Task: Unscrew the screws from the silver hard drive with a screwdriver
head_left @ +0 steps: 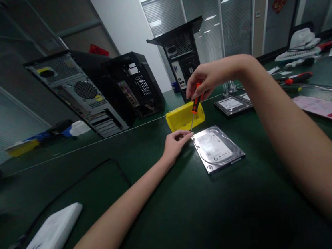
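A silver hard drive (215, 146) lies label up on the dark green table, its far left corner meeting my left hand (176, 142). Thumb and fingers of that hand are pinched together at this corner; whatever is between them is too small to make out. My right hand (201, 81) is closed around the orange and black handle of a screwdriver (195, 106), held upright and slightly tilted. Its metal shaft points down to the same corner, by my left fingertips. Just behind stands a yellow plastic tray (181, 118), partly covered by the screwdriver.
Several black computer cases (137, 83) stand at the back. More hard drives (232, 105) lie behind my right forearm, with a pink-and-white phone-like slab (327, 109) and red-handled tools (299, 77) farther right. A white box-shaped device (47, 240) with a black cable lies front left.
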A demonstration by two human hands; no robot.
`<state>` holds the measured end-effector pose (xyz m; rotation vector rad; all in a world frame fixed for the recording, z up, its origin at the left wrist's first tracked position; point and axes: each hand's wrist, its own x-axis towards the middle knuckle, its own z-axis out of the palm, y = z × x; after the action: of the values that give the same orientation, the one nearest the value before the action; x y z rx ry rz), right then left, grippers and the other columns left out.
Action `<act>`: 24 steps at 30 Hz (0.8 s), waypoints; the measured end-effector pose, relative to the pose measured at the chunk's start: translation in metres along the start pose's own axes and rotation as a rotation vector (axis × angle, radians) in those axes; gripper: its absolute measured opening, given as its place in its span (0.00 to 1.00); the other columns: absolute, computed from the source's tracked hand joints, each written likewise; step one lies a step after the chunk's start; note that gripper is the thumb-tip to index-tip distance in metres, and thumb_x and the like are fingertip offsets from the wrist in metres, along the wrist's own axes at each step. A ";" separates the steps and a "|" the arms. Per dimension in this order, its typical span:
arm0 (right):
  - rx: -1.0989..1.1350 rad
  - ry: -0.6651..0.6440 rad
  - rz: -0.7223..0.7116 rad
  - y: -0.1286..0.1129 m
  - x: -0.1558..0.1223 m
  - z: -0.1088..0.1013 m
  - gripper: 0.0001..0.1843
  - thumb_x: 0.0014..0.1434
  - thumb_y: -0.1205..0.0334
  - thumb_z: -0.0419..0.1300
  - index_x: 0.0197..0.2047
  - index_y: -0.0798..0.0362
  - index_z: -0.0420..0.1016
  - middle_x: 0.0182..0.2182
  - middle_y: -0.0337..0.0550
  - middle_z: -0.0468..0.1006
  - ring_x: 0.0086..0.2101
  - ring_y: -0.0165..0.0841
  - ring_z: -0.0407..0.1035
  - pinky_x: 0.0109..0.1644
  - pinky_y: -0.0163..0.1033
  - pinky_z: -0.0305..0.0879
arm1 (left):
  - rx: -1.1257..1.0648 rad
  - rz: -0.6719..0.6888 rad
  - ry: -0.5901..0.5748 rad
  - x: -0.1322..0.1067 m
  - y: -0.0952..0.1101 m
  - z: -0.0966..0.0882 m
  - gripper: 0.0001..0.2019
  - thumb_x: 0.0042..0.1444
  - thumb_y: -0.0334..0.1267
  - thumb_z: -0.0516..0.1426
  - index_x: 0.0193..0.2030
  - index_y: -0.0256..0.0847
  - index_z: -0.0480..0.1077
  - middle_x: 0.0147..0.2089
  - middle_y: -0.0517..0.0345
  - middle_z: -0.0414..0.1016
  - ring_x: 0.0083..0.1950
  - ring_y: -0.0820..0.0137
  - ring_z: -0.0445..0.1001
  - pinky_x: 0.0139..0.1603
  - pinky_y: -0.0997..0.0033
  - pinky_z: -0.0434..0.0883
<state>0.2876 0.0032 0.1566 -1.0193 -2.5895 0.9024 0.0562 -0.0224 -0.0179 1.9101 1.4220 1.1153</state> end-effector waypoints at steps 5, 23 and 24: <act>0.003 0.012 -0.008 -0.001 0.000 0.000 0.21 0.53 0.60 0.60 0.50 0.55 0.73 0.46 0.43 0.75 0.46 0.33 0.71 0.48 0.34 0.70 | -0.006 -0.012 -0.004 0.002 -0.004 -0.001 0.18 0.48 0.49 0.60 0.38 0.35 0.76 0.33 0.54 0.76 0.32 0.71 0.69 0.32 0.72 0.64; -0.013 0.052 0.029 0.004 -0.003 -0.001 0.19 0.53 0.58 0.60 0.48 0.53 0.75 0.45 0.42 0.76 0.46 0.35 0.71 0.48 0.36 0.71 | 0.286 0.157 -0.123 0.005 -0.005 -0.014 0.13 0.56 0.45 0.54 0.40 0.43 0.77 0.41 0.53 0.77 0.43 0.64 0.73 0.46 0.65 0.68; -0.015 0.051 0.031 0.004 -0.003 -0.002 0.19 0.53 0.58 0.60 0.48 0.53 0.75 0.45 0.42 0.76 0.46 0.35 0.71 0.48 0.36 0.71 | 0.291 0.164 -0.122 0.005 -0.004 -0.014 0.13 0.56 0.45 0.54 0.40 0.43 0.77 0.41 0.53 0.77 0.43 0.64 0.73 0.46 0.65 0.68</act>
<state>0.2924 0.0043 0.1555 -1.0749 -2.5487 0.8539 0.0427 -0.0171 -0.0118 2.2920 1.4440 0.8822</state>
